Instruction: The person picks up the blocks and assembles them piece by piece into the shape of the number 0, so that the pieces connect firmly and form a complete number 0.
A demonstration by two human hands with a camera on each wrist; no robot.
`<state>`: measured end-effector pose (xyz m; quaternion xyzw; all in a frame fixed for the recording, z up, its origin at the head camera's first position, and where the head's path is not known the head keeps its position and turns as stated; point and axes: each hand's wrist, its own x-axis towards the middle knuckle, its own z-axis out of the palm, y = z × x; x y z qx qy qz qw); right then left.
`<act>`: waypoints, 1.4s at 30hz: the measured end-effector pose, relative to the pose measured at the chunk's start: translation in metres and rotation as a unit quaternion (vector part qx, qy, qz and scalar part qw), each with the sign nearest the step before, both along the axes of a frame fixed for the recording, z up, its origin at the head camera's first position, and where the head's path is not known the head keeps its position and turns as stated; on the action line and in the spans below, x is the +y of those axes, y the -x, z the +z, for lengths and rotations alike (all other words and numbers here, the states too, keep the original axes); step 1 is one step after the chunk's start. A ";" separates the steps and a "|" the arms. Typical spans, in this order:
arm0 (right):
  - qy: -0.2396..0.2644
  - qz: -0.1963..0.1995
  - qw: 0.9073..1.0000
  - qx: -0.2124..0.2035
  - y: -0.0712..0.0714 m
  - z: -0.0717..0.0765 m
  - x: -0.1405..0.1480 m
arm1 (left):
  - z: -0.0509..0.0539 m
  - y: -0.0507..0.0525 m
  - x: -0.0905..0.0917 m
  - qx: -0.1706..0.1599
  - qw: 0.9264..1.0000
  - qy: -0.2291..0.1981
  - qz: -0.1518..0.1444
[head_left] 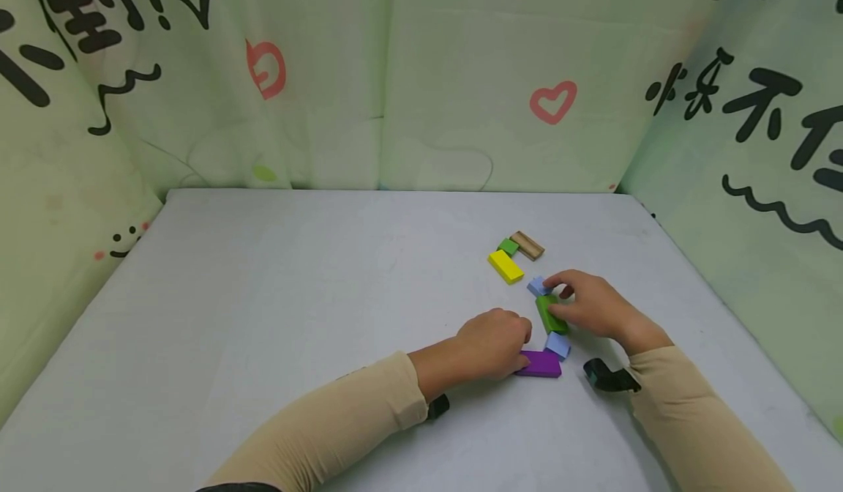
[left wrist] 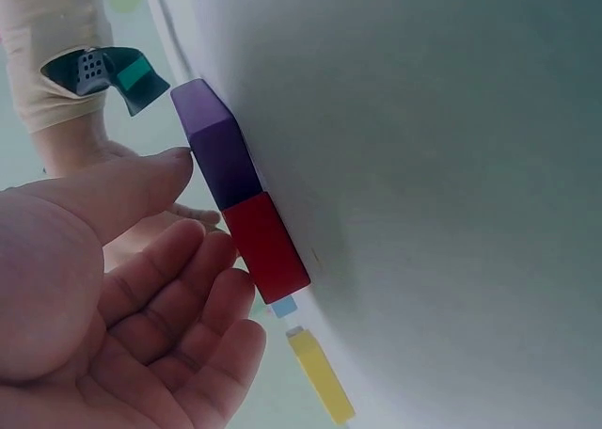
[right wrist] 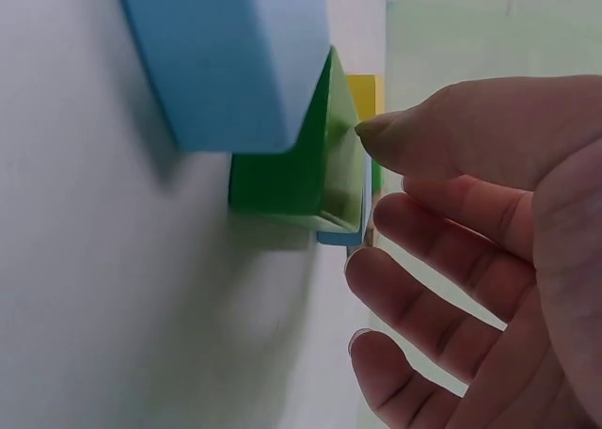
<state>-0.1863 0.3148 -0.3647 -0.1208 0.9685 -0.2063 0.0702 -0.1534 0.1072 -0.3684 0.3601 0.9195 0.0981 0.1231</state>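
Note:
My left hand (head_left: 492, 342) is at a purple block (head_left: 541, 364), its thumb against or very near the block's side. In the left wrist view a red block (left wrist: 266, 248) lies end to end with the purple one, beside loosely bent fingers; the head view hides it behind the hand. My right hand (head_left: 596, 305) hovers at a long green block (head_left: 546, 313), thumb at its edge and the other fingers apart. Those fingertips reach near a light blue block (head_left: 536, 286). Another light blue block (head_left: 557, 345) sits between the green and purple blocks.
Farther back, a yellow block (head_left: 506, 266), a small green block (head_left: 508, 247) and a brown block (head_left: 527, 245) lie close together. All rest on a white table (head_left: 263, 294) with printed pale green cloth around it. Dark devices show below both wrists.

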 end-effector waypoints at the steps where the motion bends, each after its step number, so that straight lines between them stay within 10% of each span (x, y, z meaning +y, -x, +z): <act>1: 0.000 0.002 1.000 0.000 0.000 0.000 0.000 | 0.001 0.000 0.000 0.000 1.000 0.000 -0.001; 42: 0.012 0.015 0.996 -0.082 -0.003 0.009 0.003 | 0.001 0.000 0.000 -0.005 1.000 0.003 0.002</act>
